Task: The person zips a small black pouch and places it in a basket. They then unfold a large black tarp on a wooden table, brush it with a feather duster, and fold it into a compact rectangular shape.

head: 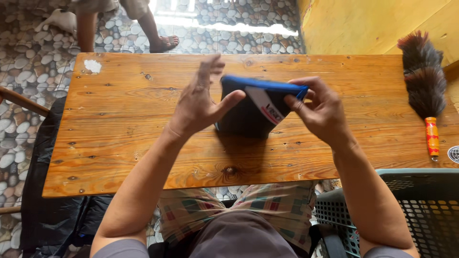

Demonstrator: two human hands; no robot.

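A folded dark garment with a bright blue edge and a white band is held upright just above the wooden table. My right hand pinches its right end between thumb and fingers. My left hand is at its left end, thumb pressed against the cloth, the other fingers spread and raised.
A feather duster with an orange handle lies at the table's right end. A green plastic basket stands at my right side, dark cloth at my left. Another person's legs stand beyond the far edge on the pebble floor.
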